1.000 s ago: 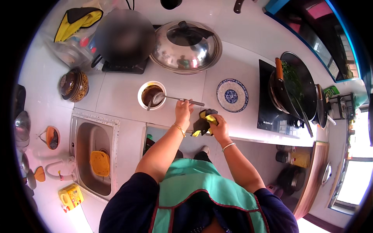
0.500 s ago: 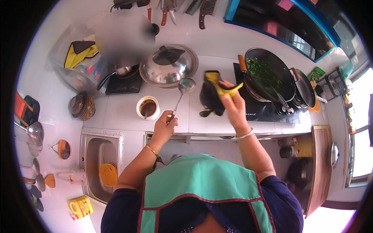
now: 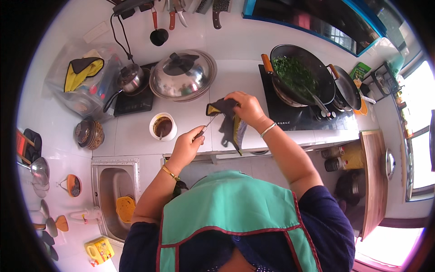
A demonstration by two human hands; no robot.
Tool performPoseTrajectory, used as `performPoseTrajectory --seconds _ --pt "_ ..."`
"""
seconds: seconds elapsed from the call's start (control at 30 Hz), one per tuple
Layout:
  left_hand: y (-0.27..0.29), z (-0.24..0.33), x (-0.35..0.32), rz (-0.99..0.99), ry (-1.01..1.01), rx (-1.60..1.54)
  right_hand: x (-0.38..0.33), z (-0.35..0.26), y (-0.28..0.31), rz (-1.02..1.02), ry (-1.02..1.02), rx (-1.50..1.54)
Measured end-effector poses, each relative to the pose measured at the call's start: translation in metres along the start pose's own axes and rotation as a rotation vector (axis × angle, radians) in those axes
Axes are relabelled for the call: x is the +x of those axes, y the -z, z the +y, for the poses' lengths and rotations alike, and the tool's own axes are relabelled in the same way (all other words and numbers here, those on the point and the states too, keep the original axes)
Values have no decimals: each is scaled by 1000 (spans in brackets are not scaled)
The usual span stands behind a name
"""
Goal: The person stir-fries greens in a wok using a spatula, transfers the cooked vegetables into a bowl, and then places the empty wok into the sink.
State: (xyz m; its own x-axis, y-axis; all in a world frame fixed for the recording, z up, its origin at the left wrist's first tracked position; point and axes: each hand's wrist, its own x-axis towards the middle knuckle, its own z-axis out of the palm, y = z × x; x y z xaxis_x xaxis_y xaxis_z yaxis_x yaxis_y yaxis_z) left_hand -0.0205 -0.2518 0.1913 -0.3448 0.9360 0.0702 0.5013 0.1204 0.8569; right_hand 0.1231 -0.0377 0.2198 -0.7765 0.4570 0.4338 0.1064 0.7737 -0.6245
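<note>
My left hand (image 3: 185,149) grips the dark handle of a metal ladle (image 3: 209,121) above the counter. The ladle's bowl is hidden under a dark grey and yellow cloth (image 3: 232,129), which my right hand (image 3: 248,109) holds, fingers closed over it. The cloth's lower end dangles near the counter's front edge. Left of the ladle stands a white jar (image 3: 155,128) of brown sauce with a spoon in it. A domed steel lid (image 3: 183,75) with a black knob lies behind. At right, a black wok (image 3: 327,77) holds chopped greens (image 3: 292,75) and a metal-handled utensil.
The wok sits over a black cooktop (image 3: 287,121), with a frying pan (image 3: 348,94) beside it. Left are a small saucepan (image 3: 130,82), a brown lidded pot (image 3: 89,131) and another yellow-grey cloth (image 3: 85,72). A steel sink (image 3: 106,181) lies front left; knives (image 3: 222,13) hang behind.
My right hand has brought the cloth leftward onto the ladle's bowl, which was bare before. The ladle has come down nearer the counter's front. The view has shifted slightly.
</note>
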Motion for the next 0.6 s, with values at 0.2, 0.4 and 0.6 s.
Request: performPoseTrajectory --seconds 0.2,0.4,0.6 --pt "-42 20 12 16 183 -492 16 10 -56 660 -642 933" --pt "-45 6 5 136 222 -327 12 -12 -74 538 -693 1453" --pt "-46 -4 1 227 227 -411 1 -17 -99 390 -839 1447"
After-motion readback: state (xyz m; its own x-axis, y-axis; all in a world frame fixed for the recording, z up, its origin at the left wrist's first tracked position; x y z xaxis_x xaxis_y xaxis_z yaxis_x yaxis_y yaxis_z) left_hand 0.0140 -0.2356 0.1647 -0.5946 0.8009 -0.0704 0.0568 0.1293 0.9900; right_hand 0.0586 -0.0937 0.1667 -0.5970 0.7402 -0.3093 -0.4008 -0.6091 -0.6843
